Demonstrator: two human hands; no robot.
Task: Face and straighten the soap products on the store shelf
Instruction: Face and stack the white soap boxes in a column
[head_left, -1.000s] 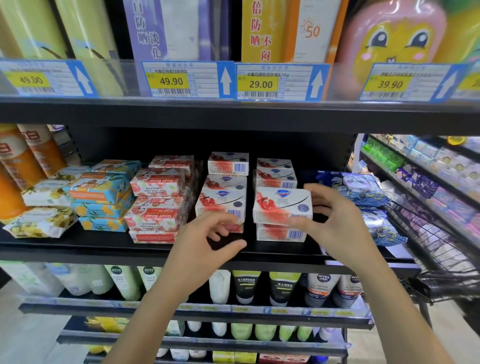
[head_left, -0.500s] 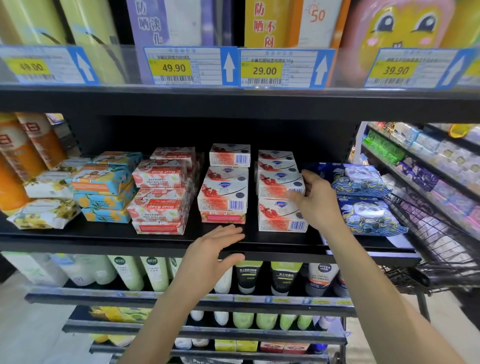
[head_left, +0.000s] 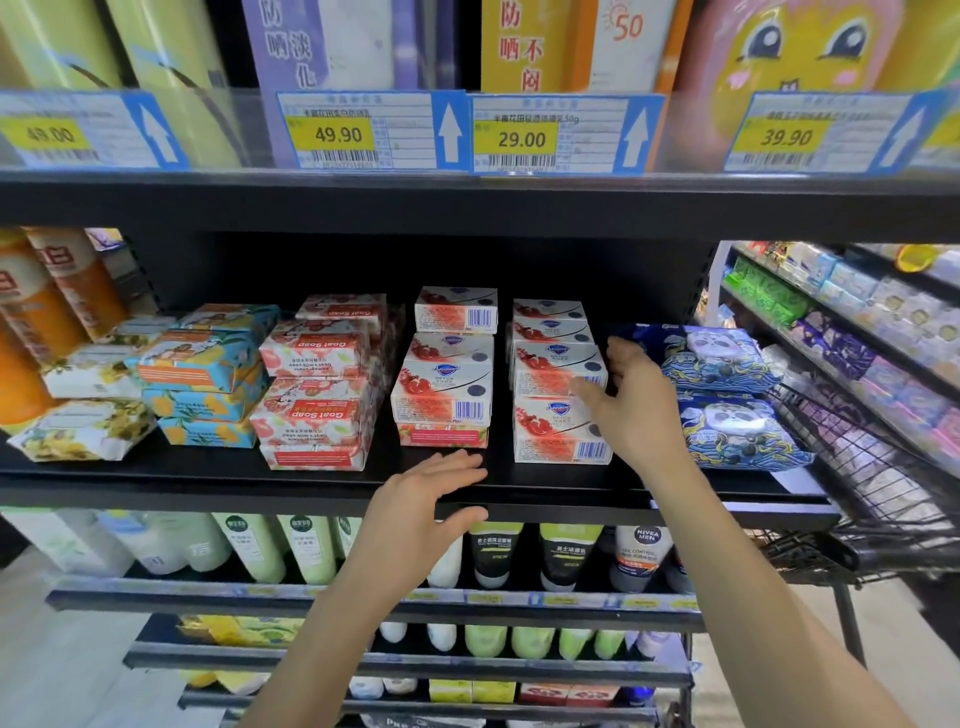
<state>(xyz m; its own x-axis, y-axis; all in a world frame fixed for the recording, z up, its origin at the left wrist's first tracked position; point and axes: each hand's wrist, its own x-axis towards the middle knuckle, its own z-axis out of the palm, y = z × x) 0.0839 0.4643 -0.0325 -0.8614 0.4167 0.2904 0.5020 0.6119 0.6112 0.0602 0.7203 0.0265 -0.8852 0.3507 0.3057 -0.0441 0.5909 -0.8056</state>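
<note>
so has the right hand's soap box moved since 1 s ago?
Yes. The soap box, gripped by the right hand, went back, from held in front of the bottom box to resting squarely on it.

Leftmost price tag (head_left: 52, 134) blurred, top-shelf cartons (head_left: 550, 41) cropped at top, soap box (head_left: 556, 366) corner behind right hand (head_left: 636, 415).
</note>
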